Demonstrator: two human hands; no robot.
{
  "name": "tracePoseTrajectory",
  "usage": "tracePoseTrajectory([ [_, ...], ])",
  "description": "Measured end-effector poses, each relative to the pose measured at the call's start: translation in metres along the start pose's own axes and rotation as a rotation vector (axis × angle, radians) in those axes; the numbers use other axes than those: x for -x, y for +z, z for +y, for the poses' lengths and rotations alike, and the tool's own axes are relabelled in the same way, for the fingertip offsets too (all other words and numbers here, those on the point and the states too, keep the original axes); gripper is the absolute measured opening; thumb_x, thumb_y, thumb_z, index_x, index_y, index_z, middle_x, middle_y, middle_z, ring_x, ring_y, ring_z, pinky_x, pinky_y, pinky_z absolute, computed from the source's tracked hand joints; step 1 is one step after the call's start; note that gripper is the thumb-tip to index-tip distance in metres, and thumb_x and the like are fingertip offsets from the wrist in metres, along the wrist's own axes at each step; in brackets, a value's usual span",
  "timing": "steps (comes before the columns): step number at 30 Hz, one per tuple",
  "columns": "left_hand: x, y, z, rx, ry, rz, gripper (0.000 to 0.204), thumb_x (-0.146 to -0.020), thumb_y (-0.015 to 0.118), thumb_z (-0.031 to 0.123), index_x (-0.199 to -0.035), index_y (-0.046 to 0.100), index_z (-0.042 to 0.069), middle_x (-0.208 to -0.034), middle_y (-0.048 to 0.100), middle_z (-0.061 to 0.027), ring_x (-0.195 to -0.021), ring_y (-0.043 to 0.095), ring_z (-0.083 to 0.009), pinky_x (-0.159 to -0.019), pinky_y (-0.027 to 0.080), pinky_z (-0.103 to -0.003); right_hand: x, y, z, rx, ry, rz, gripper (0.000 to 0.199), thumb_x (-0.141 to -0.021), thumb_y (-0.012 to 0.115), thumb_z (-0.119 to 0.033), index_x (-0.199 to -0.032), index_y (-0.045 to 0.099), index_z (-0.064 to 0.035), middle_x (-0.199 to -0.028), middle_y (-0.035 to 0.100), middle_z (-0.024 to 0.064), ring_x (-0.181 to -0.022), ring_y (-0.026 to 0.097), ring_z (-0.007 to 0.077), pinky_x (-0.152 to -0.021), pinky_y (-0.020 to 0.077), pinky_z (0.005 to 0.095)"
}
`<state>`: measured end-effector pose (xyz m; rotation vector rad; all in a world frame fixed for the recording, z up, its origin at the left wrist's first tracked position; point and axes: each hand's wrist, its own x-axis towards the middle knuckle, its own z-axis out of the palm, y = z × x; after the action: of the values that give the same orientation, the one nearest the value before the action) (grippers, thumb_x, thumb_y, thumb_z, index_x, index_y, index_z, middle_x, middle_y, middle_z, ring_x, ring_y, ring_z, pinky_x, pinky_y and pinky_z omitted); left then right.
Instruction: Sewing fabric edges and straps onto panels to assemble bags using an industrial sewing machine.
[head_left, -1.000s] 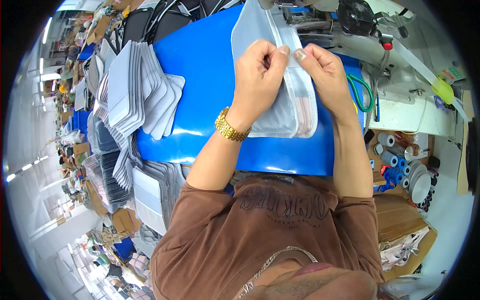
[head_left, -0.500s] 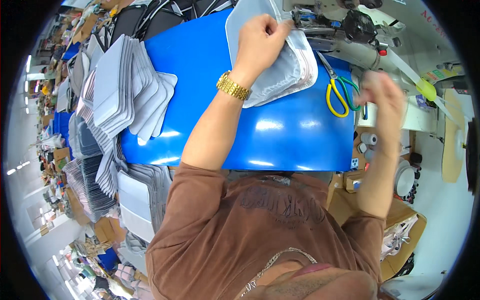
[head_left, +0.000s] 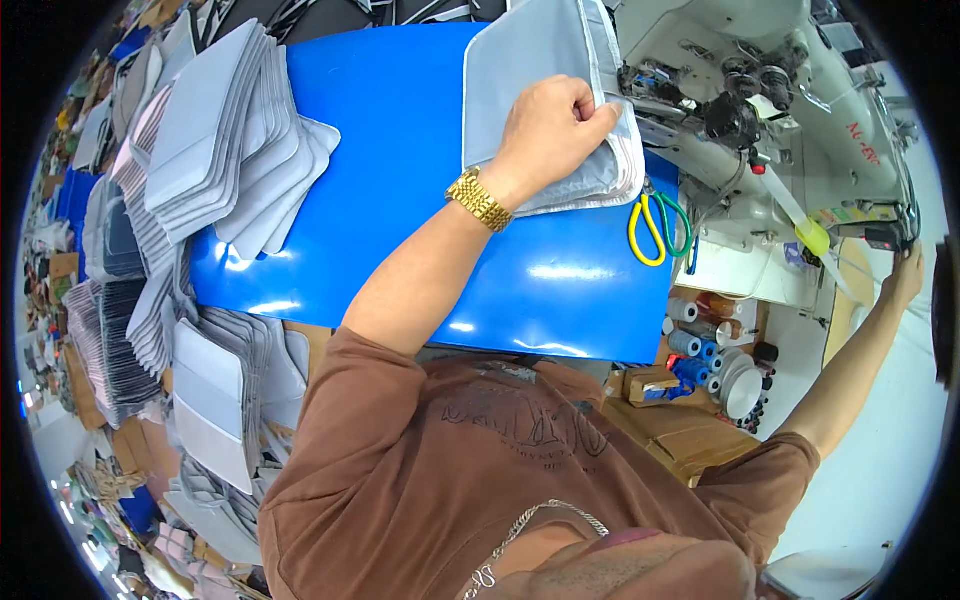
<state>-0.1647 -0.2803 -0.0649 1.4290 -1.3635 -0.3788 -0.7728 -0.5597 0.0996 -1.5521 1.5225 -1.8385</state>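
Note:
My left hand (head_left: 558, 130) is closed at the seamed edge of a grey fabric panel with pale edging (head_left: 520, 60), thumb and curled fingers pinching it. The panel lies on a blue work surface (head_left: 400, 200), beside the needle area of a sewing machine (head_left: 735, 120). Stretched far out, my right hand (head_left: 905, 275) touches the right end of the machine; its fingers are small and partly hidden there. Scissors with one yellow and one green handle (head_left: 645, 235) lie by the panel's near corner, blades mostly covered by the panel.
Fanned grey panels (head_left: 215, 130) are stacked on the left of the blue surface. Another pile of grey panels (head_left: 215, 385) stands lower left. Thread spools (head_left: 685, 343) and a cardboard box (head_left: 680, 430) sit below the machine at right. Black material (head_left: 350, 15) lies along the far edge.
My right hand has swung from beside the scissors out to the machine's far right end. My left hand remains on the panel, which now lies flatter. The whole view has shifted.

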Motion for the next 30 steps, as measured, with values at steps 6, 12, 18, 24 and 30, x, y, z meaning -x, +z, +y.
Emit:
tracePoseTrajectory([
  [6, 0.000, 0.000, 0.003, 0.078, -0.043, 0.008, 0.037, -0.085, 0.070, 0.027, -0.065, 0.055, -0.001, -0.058, 0.052, -0.0091, -0.053, 0.047, -0.0165, -0.050, 0.039, -0.033, -0.052, -0.026, 0.033, 0.056, 0.182, -0.198, 0.046, -0.098, 0.058, -0.035, -0.133, 0.057, -0.0054, -0.113, 0.064, 0.0073, -0.101, 0.062, 0.0173, -0.085, 0.0516, 0.0313],
  [12, 0.013, -0.013, -0.026, -0.095, -0.054, 0.014, 0.035, -0.082, 0.070, 0.022, -0.062, 0.050, 0.000, -0.059, 0.050, -0.0101, -0.054, 0.046, -0.0173, -0.051, 0.039, -0.033, -0.081, -0.029, -0.004, 0.307, 0.120, -0.318, 0.044, -0.100, 0.053, -0.041, -0.131, 0.061, -0.0123, -0.104, 0.065, 0.0005, -0.088, 0.059, 0.0082, -0.079, 0.0472, 0.0231],
  [18, 0.003, 0.006, -0.069, -0.292, -0.057, -0.009, 0.030, -0.079, 0.060, 0.024, -0.061, 0.054, 0.002, -0.069, 0.060, -0.0182, -0.070, 0.057, -0.0387, -0.066, 0.046, -0.049, -0.057, -0.024, 0.004, 0.398, 0.183, -0.361, 0.043, -0.101, 0.053, -0.036, -0.134, 0.058, -0.0093, -0.113, 0.062, 0.0044, -0.095, 0.060, 0.0124, -0.084, 0.0496, 0.0263],
  [24, 0.008, 0.013, -0.046, -0.397, -0.015, -0.154, 0.025, -0.078, 0.059, 0.023, -0.066, 0.063, 0.000, -0.074, 0.063, -0.0217, -0.078, 0.062, -0.0423, -0.068, 0.050, -0.053, -0.008, -0.011, 0.002, -0.070, 0.191, -0.216, 0.044, -0.100, 0.055, -0.033, -0.137, 0.055, -0.0083, -0.122, 0.062, 0.0090, -0.105, 0.061, 0.0206, -0.089, 0.0499, 0.0308],
  [30, 0.076, -0.104, -0.027, -0.606, 0.130, 0.058, 0.013, -0.089, 0.055, 0.013, -0.089, 0.061, 0.002, -0.087, 0.064, -0.0195, -0.078, 0.061, -0.0411, -0.072, 0.049, -0.051, 0.156, 0.005, -0.049, 0.048, -0.094, -0.210, 0.042, -0.102, 0.051, -0.026, -0.138, 0.052, -0.0035, -0.126, 0.062, 0.0120, -0.111, 0.060, 0.0202, -0.096, 0.0472, 0.0312],
])
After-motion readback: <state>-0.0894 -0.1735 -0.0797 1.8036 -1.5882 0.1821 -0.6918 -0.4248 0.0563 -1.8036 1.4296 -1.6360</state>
